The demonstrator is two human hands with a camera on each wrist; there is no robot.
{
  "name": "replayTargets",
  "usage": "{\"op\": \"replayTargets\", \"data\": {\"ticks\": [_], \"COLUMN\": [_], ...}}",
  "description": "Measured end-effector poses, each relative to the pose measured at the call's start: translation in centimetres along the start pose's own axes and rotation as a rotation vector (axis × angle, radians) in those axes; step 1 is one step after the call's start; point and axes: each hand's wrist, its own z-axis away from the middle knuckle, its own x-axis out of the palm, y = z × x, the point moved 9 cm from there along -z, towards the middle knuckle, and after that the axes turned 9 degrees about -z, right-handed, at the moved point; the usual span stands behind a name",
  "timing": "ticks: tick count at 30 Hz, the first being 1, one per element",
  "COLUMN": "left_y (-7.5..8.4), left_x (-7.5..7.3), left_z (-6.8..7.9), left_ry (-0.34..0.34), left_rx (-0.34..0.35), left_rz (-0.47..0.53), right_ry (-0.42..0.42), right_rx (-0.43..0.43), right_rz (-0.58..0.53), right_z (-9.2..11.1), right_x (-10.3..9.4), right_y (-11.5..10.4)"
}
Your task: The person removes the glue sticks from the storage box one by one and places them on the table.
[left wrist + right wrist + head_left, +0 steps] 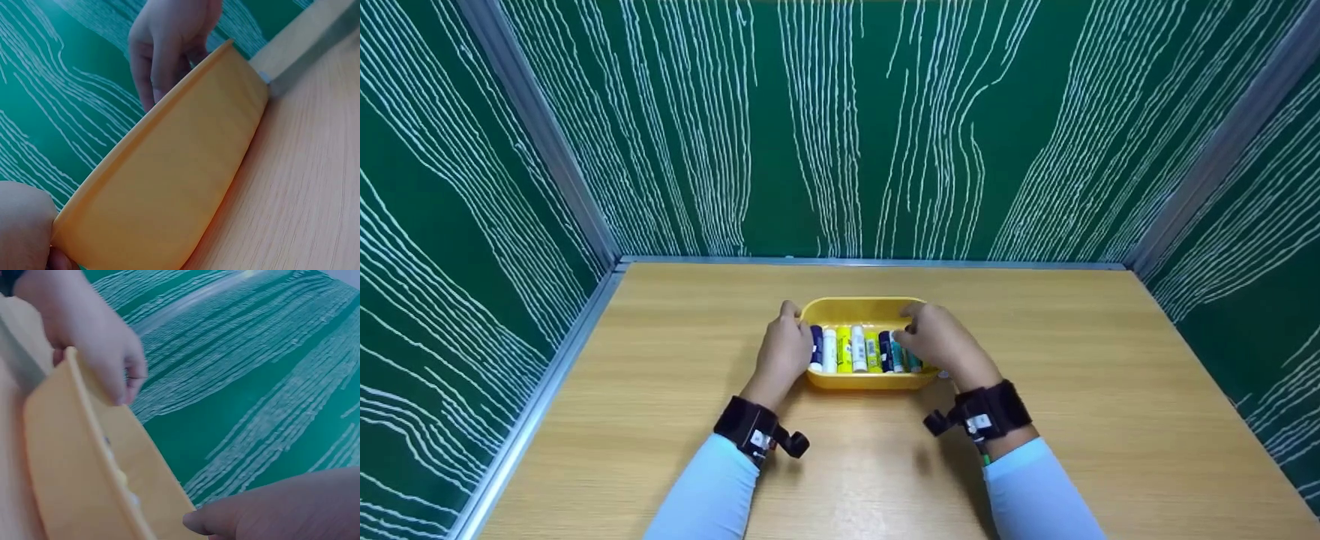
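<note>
A yellow plastic basin point(867, 382) stands on the wooden table, holding a row of several glue sticks point(858, 349) in navy, white, yellow and teal. My left hand point(785, 346) grips the basin's left end, its fingers over the rim; the right wrist view shows this left hand point(93, 332) astride the wall. At the other end, my right hand point(946, 341) reaches over the rim, fingers above the teal glue sticks. From the left wrist, those right-hand fingers point(160, 73) point down behind the near wall, which hides their tips. Whether they touch a stick is unclear.
The wooden table point(682, 330) extends around the basin on all sides. Green panels point(817, 135) with white wavy lines rise behind and at both sides, joined by grey metal posts point(544, 127). Each wrist wears a black strap point(994, 411) with a small camera.
</note>
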Motion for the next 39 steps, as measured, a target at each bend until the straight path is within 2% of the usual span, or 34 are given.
{"op": "replayTargets", "data": {"ticks": [8,16,23,39], "left_y": [0.0,0.1,0.0,0.0], "left_x": [0.2,-0.1,-0.1,-0.1], "left_z": [0.0,-0.1,-0.1,0.0], "left_ry": [-0.014,0.013,0.012,0.008], "left_rx": [-0.004,0.034,0.032,0.026], "left_rz": [0.015,-0.007,0.003,0.014], "right_ry": [-0.012,0.013,0.015,-0.026], "right_rx": [0.073,-0.019,-0.038,-0.015], "right_rz": [0.047,0.137,0.136,0.091], "right_z": [0.0,-0.1,0.0,0.6], "right_x": [1.9,2.5,2.5,2.6], "right_y": [0.3,-0.3,-0.6,-1.0]}}
